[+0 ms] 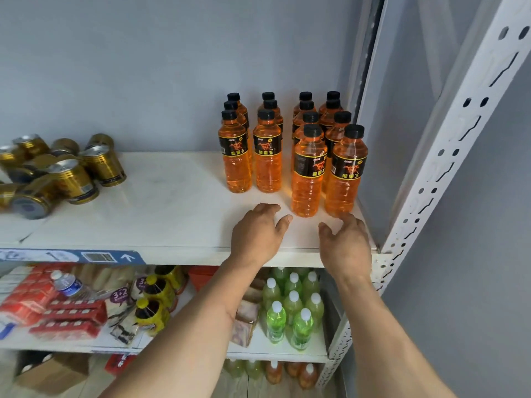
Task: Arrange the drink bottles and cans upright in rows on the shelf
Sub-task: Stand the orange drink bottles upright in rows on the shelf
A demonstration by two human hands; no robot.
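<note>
Both hands are open and empty: the left hand [260,225] rests on the shelf [172,196] just short of the orange bottles [287,150], and the right hand [344,242] hovers beside it, fingertips almost at the front right bottle [343,173]. Those bottles stand upright in four rows at the shelf's right end. What remains, I judge, is the heap of gold cans [57,170] lying tumbled on their sides well off to the left, nearer the left hand, with bare shelf between and nothing blocking the way.
</note>
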